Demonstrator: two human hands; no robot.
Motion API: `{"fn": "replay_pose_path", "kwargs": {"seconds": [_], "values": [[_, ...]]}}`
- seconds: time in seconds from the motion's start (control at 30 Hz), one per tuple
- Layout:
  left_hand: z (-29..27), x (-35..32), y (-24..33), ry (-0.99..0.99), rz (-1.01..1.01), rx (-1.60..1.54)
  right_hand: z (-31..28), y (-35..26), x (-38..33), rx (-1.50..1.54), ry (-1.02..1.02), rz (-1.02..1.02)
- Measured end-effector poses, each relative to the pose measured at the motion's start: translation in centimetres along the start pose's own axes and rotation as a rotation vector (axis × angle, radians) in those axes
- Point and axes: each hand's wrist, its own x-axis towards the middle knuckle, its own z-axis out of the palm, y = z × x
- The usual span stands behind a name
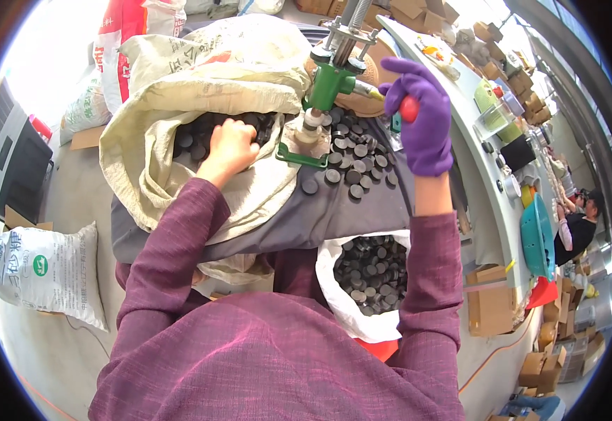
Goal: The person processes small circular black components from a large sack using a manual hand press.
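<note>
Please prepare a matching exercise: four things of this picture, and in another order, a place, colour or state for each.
1. Left hand
2. Right hand
3. Press
4. White bag

A. Green, beside loose black discs
B. In a purple glove, at a red knob
C. Containing dark discs, near right sleeve
D. Bare, reaching into the cream sack

Pairs: 1-D, 2-B, 3-A, 4-C

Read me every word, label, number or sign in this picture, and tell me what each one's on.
I won't copy print, but here's where it stands:
White sack, far left: large blue characters, a round green mark, finer lines too small to read.
Pale sacking, top centre: dark characters.
Red-and-white sack, top left: print, unclear.
Green-printed sack below it: too blurred to read.
</note>
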Motion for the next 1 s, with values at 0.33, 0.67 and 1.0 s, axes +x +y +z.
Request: {"fn": "replay_pose_path", "kwargs": {"seconds": [0.33,0.67,1.0], "values": [[1.7,0.6,0.3,-0.211,-0.107,0.173,-0.8,-0.3,4.0,0.096,0.003,0.069],[-0.4,-1.0,0.3,0.199,0.078,-0.380,-2.7,-0.1,4.1,0.144,-0.006,0.102],[1.0,-6.7,6.6,0.033,0.106,-0.691,-0.3,1.6,5.4,0.066,0.217,-0.118]]}}
